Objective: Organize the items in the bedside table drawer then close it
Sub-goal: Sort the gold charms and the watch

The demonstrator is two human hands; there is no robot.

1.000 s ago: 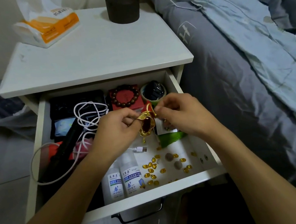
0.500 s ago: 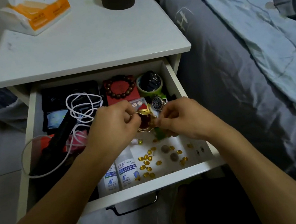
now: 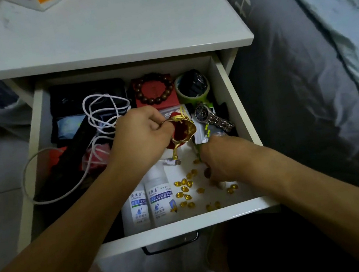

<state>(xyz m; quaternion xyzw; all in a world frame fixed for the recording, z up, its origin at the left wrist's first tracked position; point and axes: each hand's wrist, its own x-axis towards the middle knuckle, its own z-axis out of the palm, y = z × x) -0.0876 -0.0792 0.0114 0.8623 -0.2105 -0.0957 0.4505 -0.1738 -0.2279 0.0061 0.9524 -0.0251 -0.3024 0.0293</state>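
So the left hand (image 3: 141, 137) is pinching the rim of a little gold-trimmed pouch (image 3: 183, 129), mouth gaping, mid-drawer. The right hand (image 3: 221, 162) is down just right and nearer, fingers curled onto the loose yellow capsules (image 3: 185, 189) on the drawer (image 3: 183, 228) floor; can't tell if it's actually got one. The pouch is up and left of that hand, a short lift away. The front wall is close behind the capsules, and a watch (image 3: 208, 116) crowds the far right.
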